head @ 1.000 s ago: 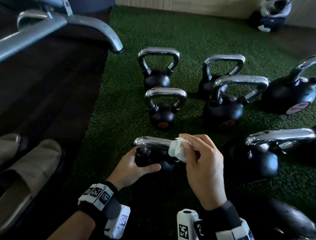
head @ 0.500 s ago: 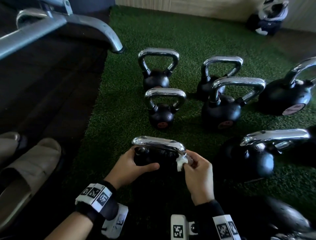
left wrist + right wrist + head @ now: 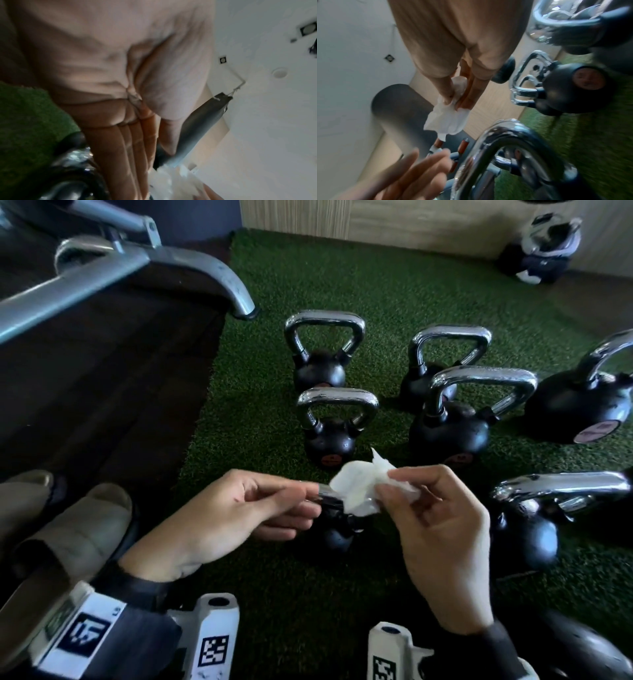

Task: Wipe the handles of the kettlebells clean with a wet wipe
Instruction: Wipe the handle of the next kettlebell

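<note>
While your right hand [image 3: 442,542] pinched the wet wipe [image 3: 363,487], you had lifted it off the kettlebell handle [image 3: 329,495]; your left hand [image 3: 226,518], fingers relaxed, had released the kettlebell [image 3: 337,534].

Green turf [image 3: 342,275] beside dark floor [image 3: 102,392]; wood-panelled wall [image 3: 394,217].

Premises: a gym. Evidence: several black kettlebells [image 3: 323,371] with chrome handles standing on green artificial turf [image 3: 394,278], a metal equipment frame [image 3: 191,265] alongside, and a punching bag [image 3: 202,121] hung from the ceiling.
</note>
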The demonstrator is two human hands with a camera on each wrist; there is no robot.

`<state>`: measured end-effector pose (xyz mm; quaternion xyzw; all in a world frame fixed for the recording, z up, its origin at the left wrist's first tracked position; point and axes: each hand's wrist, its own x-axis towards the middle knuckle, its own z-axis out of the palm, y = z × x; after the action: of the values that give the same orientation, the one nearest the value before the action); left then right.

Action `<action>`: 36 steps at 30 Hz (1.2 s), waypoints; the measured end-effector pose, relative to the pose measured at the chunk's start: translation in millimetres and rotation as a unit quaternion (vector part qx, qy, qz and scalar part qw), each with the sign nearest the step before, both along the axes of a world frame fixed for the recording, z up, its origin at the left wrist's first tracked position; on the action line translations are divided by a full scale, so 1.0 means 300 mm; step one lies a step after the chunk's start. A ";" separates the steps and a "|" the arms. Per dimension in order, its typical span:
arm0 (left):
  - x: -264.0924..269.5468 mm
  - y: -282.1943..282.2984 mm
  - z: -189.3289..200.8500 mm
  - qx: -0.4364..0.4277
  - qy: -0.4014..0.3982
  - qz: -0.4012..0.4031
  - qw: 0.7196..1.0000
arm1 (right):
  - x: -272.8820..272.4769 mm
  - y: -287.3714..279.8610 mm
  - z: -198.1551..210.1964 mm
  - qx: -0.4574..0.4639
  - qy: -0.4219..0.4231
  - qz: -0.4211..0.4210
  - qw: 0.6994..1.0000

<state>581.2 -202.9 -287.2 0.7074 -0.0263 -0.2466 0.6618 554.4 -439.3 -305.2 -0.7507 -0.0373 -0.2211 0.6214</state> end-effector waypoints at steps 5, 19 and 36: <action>-0.010 -0.051 0.041 -0.098 0.017 0.007 0.995 | 0.029 0.082 0.041 -0.107 -0.044 0.052 0.992; -0.014 -0.086 -0.032 0.179 -0.430 0.152 0.872 | 0.050 -0.079 -0.279 -0.022 0.189 0.052 0.980; -0.011 -0.041 -0.239 0.256 -0.515 0.190 0.796 | 0.064 0.027 -0.427 0.033 0.182 0.040 0.982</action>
<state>578.0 -215.1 -358.9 0.8642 -0.1647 0.2873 0.3788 573.6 -431.4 -433.4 -0.7552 0.0540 -0.0570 0.6508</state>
